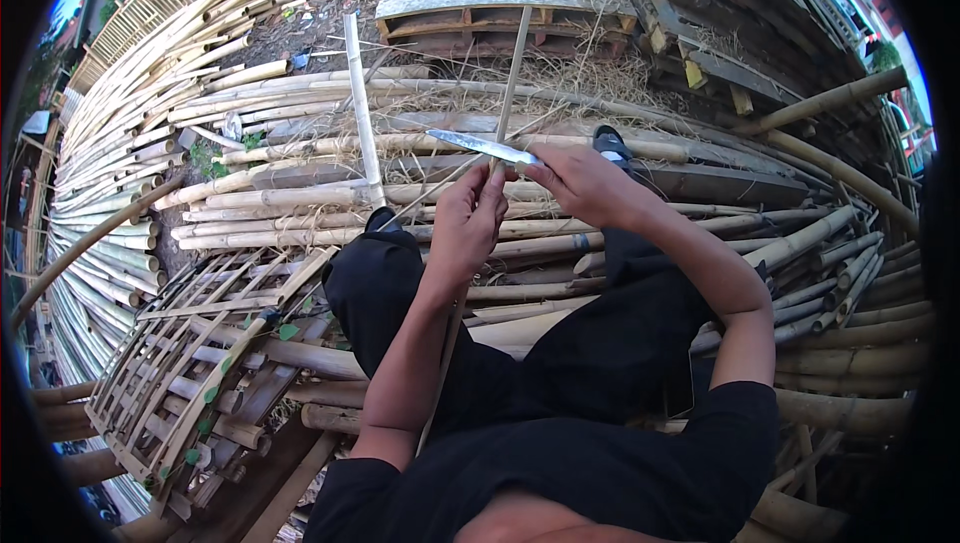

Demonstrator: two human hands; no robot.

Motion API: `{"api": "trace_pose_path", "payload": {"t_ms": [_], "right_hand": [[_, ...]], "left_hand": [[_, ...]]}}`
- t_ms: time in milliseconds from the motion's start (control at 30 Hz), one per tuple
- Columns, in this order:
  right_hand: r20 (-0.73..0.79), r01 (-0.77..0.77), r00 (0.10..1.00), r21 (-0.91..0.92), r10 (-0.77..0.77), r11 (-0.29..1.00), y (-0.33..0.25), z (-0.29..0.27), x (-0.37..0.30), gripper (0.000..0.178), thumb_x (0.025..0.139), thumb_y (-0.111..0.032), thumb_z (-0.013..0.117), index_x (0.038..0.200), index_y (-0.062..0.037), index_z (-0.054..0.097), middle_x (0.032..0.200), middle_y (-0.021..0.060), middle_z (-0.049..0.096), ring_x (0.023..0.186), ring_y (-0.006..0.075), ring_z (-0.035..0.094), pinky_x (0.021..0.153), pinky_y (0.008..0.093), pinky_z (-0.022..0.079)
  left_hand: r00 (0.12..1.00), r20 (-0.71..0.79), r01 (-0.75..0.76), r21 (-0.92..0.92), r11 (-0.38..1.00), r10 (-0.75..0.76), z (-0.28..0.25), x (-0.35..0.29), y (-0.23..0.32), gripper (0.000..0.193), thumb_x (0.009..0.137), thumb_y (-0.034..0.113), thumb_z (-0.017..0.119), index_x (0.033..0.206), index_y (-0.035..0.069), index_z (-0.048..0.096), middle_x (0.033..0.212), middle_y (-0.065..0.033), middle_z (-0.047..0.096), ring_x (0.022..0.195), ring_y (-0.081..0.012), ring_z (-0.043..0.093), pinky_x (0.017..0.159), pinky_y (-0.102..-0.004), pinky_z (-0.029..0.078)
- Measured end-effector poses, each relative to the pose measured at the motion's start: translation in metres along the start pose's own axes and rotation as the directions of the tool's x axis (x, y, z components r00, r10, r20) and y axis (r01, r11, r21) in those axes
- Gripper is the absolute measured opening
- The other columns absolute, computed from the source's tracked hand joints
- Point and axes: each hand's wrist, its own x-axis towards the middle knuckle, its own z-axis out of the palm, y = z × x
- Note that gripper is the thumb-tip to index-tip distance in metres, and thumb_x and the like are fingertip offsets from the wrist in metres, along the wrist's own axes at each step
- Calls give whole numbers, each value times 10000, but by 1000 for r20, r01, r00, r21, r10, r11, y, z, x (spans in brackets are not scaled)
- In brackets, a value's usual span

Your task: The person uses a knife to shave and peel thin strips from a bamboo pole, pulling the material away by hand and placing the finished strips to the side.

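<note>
My left hand (466, 225) is closed around a long, thin bamboo strip (515, 68). The strip runs away from me past the fingers, and its near part passes beside my left forearm toward my body. In my right hand (578, 185) is a knife (478, 146) with a broad, shiny blade pointing left. The blade lies across the strip just beyond my left fingertips; whether its edge has entered the bamboo I cannot tell. Most of the handle is hidden by my right fingers. Left of my hands, a paler bamboo slat (360, 108) extends away from near my left foot.
Bamboo poles (275, 198) lie around and beneath my legs. A wooden pallet stack (505, 5) stands ahead, with dry shavings (600, 78) nearby. At left lies a bamboo lattice (190, 343) beside many stacked poles (110, 213). Timber (740, 33) is piled at the far right.
</note>
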Motion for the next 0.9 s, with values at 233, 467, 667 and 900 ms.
{"api": "trace_pose_path", "payload": {"t_ms": [233,467,667,900], "right_hand": [[102,9,995,-76,-1,997,-8,12,4,304,960,-323,440,890,-29,473,630,217,545,642,435,545,564,510,387],[28,139,990,-219,-136,966,20,12,14,322,937,-353,480,845,-44,490,584,194,534,594,417,546,523,491,392],[-153,-95,986,-219,62,971,54,-1,47,371,951,-392,440,872,-46,549,648,198,561,627,399,557,562,466,419],[-588,-241,760,140,277,960,87,-107,25,415,972,-423,428,815,-51,523,647,26,463,577,138,451,520,312,345]], "left_hand": [[979,-91,-132,400,907,182,-9,-3,-11,207,961,147,500,956,-50,563,626,-14,503,565,-91,429,517,-279,373],[983,-76,-145,243,959,168,-12,-2,-17,174,977,156,478,1002,2,557,613,58,399,489,-21,323,422,-211,257],[982,-102,-136,189,973,157,-16,13,-3,187,975,128,471,983,-11,595,608,50,406,519,-25,338,448,-223,269],[995,41,-98,60,993,96,-20,-5,12,231,1006,168,417,1153,28,526,563,100,279,399,11,234,352,-179,169]]}}
